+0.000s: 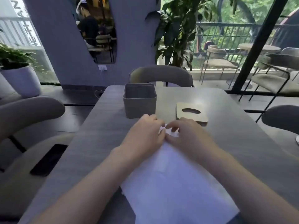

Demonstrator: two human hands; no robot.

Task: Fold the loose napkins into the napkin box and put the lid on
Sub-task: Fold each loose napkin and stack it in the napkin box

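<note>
Now | hands (165, 133) pinch napkins' (174, 183) far edge | box (140, 105) open

Daylight pours in through the window (226, 38) on the right, leaving the room evenly lit and the grey table (234, 131) almost shadowless. The white napkins (174, 183) glare to a bluish blank with no texture. Everything looks soft and smeared, and straight lines bow toward the edges.
</note>
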